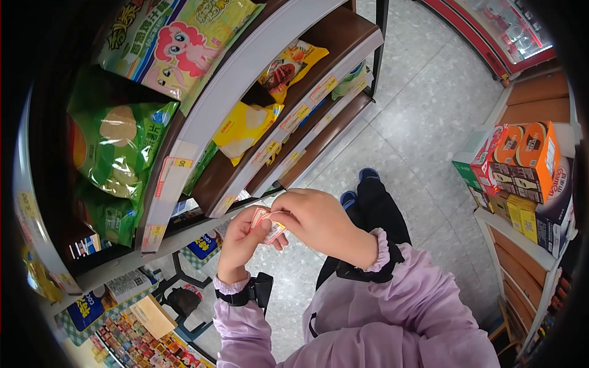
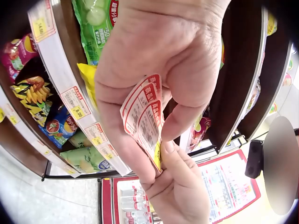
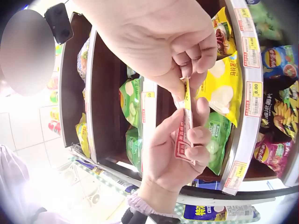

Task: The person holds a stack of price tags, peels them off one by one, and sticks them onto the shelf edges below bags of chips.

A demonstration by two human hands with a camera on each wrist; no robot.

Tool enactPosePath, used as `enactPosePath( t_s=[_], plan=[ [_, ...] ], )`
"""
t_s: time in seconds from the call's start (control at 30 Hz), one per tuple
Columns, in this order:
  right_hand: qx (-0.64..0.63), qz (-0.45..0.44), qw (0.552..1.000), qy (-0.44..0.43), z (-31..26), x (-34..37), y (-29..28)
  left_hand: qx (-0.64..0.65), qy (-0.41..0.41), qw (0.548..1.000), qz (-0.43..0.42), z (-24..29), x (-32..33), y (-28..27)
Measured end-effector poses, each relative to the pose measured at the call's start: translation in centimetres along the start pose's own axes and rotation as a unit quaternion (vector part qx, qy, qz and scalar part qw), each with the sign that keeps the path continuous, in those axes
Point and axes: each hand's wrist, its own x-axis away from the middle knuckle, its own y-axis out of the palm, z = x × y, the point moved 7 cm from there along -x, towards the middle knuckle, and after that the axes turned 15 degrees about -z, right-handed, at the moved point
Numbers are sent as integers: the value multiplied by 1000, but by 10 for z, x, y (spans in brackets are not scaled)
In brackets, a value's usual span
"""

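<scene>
My left hand holds a small fanned stack of red-and-white price labels between thumb and fingers, in front of the snack shelves. With thumb and fingertips, my right hand pinches the yellow-marked end of the labels, as the right wrist view shows. Both hands meet at the labels, close together at chest height. In the left wrist view the red headings of several overlapping labels show, fanned out under the left palm. Part of the stack is hidden behind the fingers.
Shelves to the left hold green chip bags, yellow chip bags and a large cartoon-print bag. Price tags line the shelf edge. Boxed goods stand on the right, with a red-framed cooler beyond the tiled floor.
</scene>
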Motion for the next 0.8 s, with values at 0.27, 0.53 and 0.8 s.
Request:
enactPosePath(
  t_s=[0.27,0.53,0.8],
  plan=[
    [9,-5,1000,0,0,6,4,2,19,1000,-17,0,6,3],
    [55,11,997,-55,-9,4,19,16,33,999,-28,-10,18,-1],
    [66,-4,997,-39,-6,8,34,22,21,999,-10,-23,31,-8]
  ],
)
